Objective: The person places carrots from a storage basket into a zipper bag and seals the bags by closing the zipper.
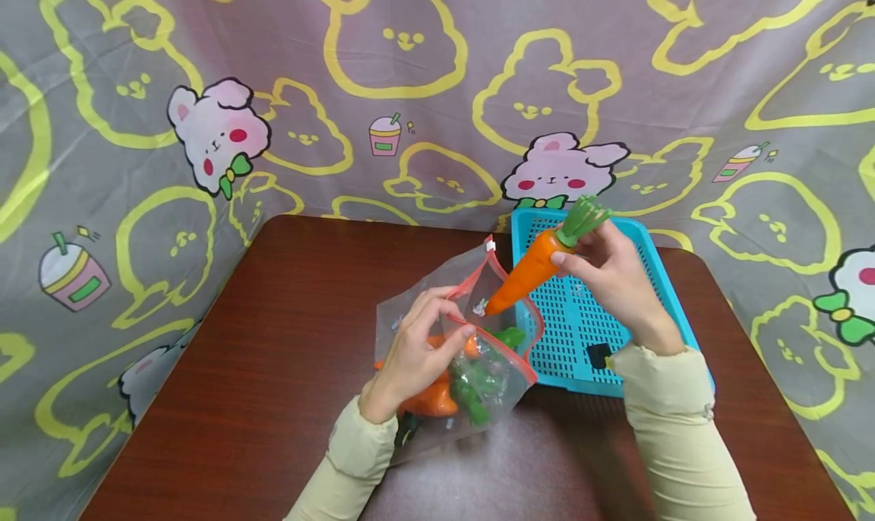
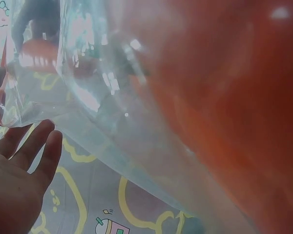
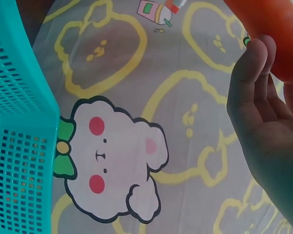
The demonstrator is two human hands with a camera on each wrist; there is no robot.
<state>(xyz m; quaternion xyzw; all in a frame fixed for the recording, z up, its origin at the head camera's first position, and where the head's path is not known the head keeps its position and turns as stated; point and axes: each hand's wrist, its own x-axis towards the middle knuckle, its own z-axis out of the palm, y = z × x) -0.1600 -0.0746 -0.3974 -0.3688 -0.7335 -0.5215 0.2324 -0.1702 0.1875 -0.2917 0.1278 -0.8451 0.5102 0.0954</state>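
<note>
A clear zip bag (image 1: 478, 354) with a red seal lies on the brown table (image 1: 273, 369), holding several orange carrots with green tops. My left hand (image 1: 417, 346) pinches the bag's near rim and holds its mouth open. In the left wrist view the bag's film (image 2: 136, 122) fills the frame, an orange carrot (image 2: 234, 107) behind it, with my left hand's fingers (image 2: 34, 146) at the lower left. My right hand (image 1: 608, 270) grips an orange toy carrot (image 1: 529, 270) near its green top, tip pointing down into the bag's mouth. The carrot (image 3: 278, 34) shows above my right hand's fingers (image 3: 254, 78).
A turquoise perforated tray (image 1: 581, 316) stands right of the bag, under my right hand; its wall (image 3: 19, 122) appears in the right wrist view. A grey curtain with bunny prints (image 1: 410, 88) hangs around the table's far and side edges.
</note>
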